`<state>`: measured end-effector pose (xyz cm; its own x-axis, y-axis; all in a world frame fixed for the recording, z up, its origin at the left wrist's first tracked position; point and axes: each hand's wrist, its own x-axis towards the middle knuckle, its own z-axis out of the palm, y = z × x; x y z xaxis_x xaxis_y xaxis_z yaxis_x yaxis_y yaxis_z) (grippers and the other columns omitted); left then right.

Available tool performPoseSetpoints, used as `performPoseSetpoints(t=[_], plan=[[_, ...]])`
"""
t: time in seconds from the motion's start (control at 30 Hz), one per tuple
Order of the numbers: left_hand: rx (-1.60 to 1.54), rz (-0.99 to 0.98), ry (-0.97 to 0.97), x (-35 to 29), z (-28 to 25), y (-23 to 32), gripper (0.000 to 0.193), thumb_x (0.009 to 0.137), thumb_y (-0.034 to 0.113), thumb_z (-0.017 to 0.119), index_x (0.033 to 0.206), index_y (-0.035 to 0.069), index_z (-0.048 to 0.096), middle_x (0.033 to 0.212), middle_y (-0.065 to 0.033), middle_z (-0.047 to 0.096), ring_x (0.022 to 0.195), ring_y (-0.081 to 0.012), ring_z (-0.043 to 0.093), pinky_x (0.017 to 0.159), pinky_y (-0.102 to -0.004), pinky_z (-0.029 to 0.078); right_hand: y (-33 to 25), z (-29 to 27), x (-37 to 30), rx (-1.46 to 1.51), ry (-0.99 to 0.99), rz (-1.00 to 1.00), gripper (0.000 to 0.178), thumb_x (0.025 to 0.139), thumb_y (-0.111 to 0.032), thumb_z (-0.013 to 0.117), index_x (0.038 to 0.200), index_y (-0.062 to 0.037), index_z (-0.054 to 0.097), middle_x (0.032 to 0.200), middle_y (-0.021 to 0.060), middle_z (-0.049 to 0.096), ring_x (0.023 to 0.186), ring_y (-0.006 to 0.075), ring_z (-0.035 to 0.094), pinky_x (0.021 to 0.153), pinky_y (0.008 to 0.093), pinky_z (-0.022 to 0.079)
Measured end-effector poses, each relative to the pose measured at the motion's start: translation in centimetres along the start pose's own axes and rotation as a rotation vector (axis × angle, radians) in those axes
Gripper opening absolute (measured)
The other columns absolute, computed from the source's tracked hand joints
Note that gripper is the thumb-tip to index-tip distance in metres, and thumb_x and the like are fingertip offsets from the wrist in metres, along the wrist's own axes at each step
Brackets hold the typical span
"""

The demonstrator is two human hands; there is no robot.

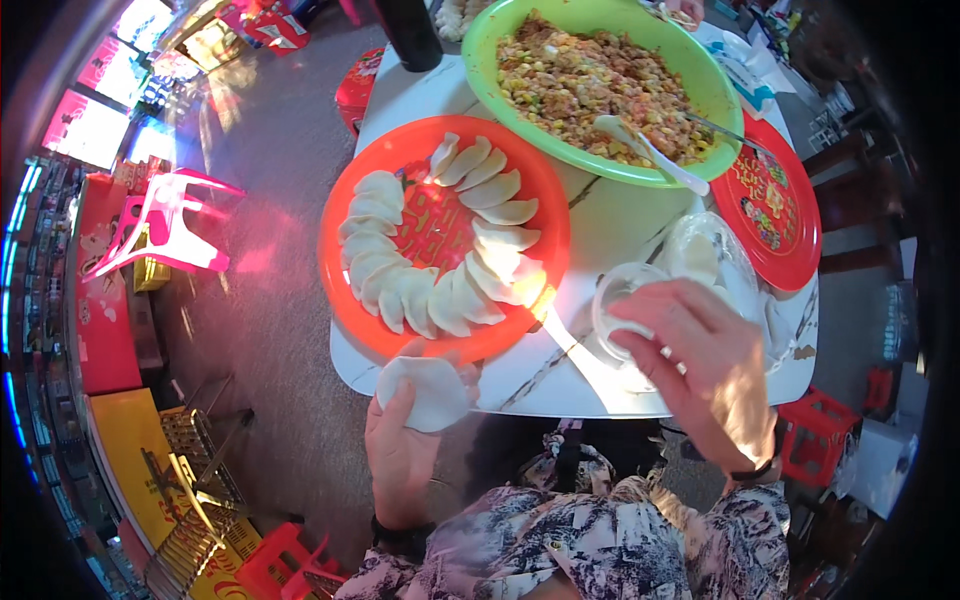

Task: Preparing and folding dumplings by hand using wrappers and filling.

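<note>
My left hand (405,440) is closed on a round white dumpling wrapper (428,395), with the thumb across its face, just off the near edge of the table. My right hand (705,350) is over a small clear plastic bowl (603,318), its thumb and curled fingers apart at the rim. The fingertips hang over the bowl's opening; its contents are mostly hidden. Between and beyond my hands is a red plate (345,300) with folded dumplings (378,245) set in a ring. A clear plastic bag (735,262) with pale rounds inside lies beside my right hand.
Behind the plate stands a green basin (480,60) of chopped filling (600,85) with a white spoon (655,155). Another red plate (765,205) lies at the right. A dark cylinder (408,35) stands at the far left corner. Pink (180,225) and red stools (815,435) surround the table.
</note>
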<state>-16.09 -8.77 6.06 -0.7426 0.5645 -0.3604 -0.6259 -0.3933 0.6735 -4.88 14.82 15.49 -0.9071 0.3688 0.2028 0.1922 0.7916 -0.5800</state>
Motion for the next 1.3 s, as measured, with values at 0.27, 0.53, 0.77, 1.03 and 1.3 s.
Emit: performPoseSetpoints(t=[0.27, 0.53, 0.77, 1.03, 1.3], plan=[[0.021, -0.063, -0.110, 1.9, 3.3, -1.5, 0.044, 0.101, 0.017, 0.045, 0.139, -0.004, 0.038, 0.128, -0.0241, 0.055, 0.123, -0.0438, 0.052, 0.101, -0.0578, 0.045, 6.5, -3.5, 4.6, -0.362, 0.123, -0.050, 0.022, 0.085, -0.011, 0.067, 0.104, -0.0018, 0.061, 0.092, 0.0132, 0.063, 0.073, 0.0287, 0.062, 0.066, 0.0359, 0.049], [-0.005, -0.115, -0.157, 2.9, 7.2, -4.8, 0.044, 0.101, 0.017, 0.045, 0.139, -0.004, 0.037, 0.137, -0.0296, 0.045, 0.126, -0.0441, 0.049, 0.104, -0.0551, 0.043, 12.2, -2.6, 7.7, -0.208, -0.135, 0.000, 0.025, 0.088, -0.019, 0.061, 0.105, -0.0004, 0.057, 0.098, 0.0187, 0.060, 0.095, 0.0386, 0.056, 0.080, 0.0467, 0.044], [-0.017, -0.053, -0.148, 3.2, 9.8, -5.7, 0.044, 0.101, 0.017, 0.045, 0.140, -0.003, 0.036, 0.137, -0.0283, 0.046, 0.125, -0.0427, 0.050, 0.104, -0.0541, 0.044, 13.8, -2.1, 9.5, -0.243, 0.291, -0.468, 0.018, 0.088, -0.013, 0.060, 0.099, 0.0003, 0.058, 0.086, 0.0191, 0.061, 0.087, 0.0372, 0.059, 0.075, 0.0458, 0.045], [0.014, -0.051, -0.168, 3.8, 11.5, -5.6, 0.044, 0.102, 0.017, 0.044, 0.139, -0.004, 0.037, 0.135, -0.0253, 0.049, 0.126, -0.0412, 0.050, 0.104, -0.0536, 0.044, 12.6, -3.1, 11.8, -0.274, 0.313, -0.382, 0.007, 0.076, -0.006, 0.059, 0.077, -0.0029, 0.065, 0.071, 0.0175, 0.063, 0.071, 0.0369, 0.064, 0.064, 0.0468, 0.050], [-0.007, -0.060, -0.140, 4.3, 10.9, -5.8, 0.045, 0.102, 0.017, 0.043, 0.141, -0.003, 0.035, 0.136, -0.0256, 0.048, 0.126, -0.0408, 0.049, 0.105, -0.0536, 0.042, 13.3, 0.7, 15.5, -0.309, 0.292, -0.443, 0.008, 0.080, -0.009, 0.058, 0.078, -0.0039, 0.064, 0.072, 0.0161, 0.063, 0.072, 0.0345, 0.064, 0.064, 0.0456, 0.050]])
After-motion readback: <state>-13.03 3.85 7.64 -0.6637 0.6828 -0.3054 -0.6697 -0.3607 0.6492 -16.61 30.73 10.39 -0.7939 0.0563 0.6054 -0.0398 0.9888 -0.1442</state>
